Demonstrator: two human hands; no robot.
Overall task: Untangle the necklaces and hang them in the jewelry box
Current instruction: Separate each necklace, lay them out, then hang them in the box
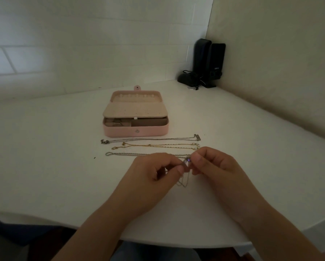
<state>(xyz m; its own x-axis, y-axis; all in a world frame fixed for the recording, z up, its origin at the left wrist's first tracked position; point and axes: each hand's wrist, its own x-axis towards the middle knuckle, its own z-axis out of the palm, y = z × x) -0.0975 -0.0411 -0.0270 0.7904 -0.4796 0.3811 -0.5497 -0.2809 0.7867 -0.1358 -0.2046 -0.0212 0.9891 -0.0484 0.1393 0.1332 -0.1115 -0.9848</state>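
Silver, thin and looped, a fine chain necklace [184, 180] hangs between two bare hands just above a white table [45, 147]. The left hand [150, 178] and the right hand [212, 164] each pinch it with curled fingertips, nearly touching. Just beyond them three more chains lie straightened in parallel rows: a silver chain with a bar pendant [150, 139], a gold chain [156, 146] and a silver rope chain [139, 154]. Behind those sits an open pink rectangular jewelry box [120, 132]. Black speakers [208, 63] stand in the far corner.
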